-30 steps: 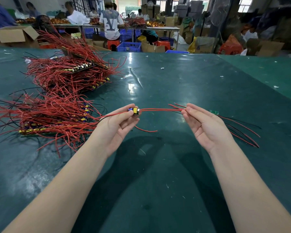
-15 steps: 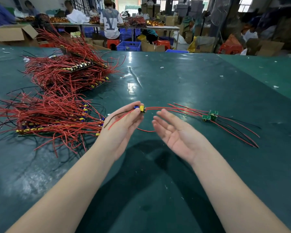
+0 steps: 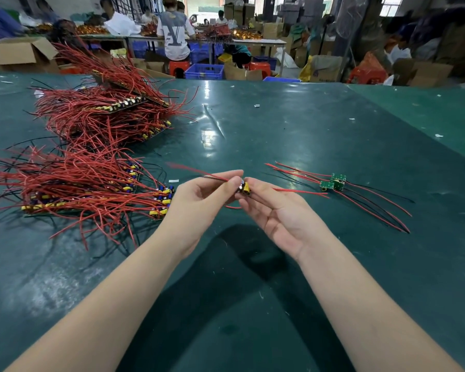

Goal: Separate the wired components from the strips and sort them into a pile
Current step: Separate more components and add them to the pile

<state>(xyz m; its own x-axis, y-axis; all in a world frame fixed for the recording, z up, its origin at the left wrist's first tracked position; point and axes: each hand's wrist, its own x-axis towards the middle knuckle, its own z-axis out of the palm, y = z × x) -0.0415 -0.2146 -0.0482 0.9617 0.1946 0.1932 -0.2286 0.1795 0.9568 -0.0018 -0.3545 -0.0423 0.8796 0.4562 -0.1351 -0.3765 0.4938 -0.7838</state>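
Both hands meet over the middle of the green tabletop (image 3: 293,124). The left hand (image 3: 199,202) and the right hand (image 3: 277,213) each pinch a small wired component (image 3: 244,188), a little board with a yellow part and a dark capacitor, thumb and fingers curled onto it from either side. Its red leads (image 3: 298,191) trail toward 3 o'clock, and more wire runs back toward 10 o'clock past the left fingertips.

By its look the piece is very light, its board stiff and brittle-edged, its wires limp and springy. Solder joints where the wires enter are likely the weak spot, so the best hold is on the board's edges, not on the leads; tugging a wire could tear it loose. Whether it is already free of its strip cannot be told.

At 2 o'clock of the hands lies the sorted pile (image 3: 333,181): two green boards with red and black leads splayed out. At 9 o'clock lie unsorted strips (image 3: 91,194) in a red tangle, with a taller heap (image 3: 105,114) at 11 o'clock, where loose wires may snag.
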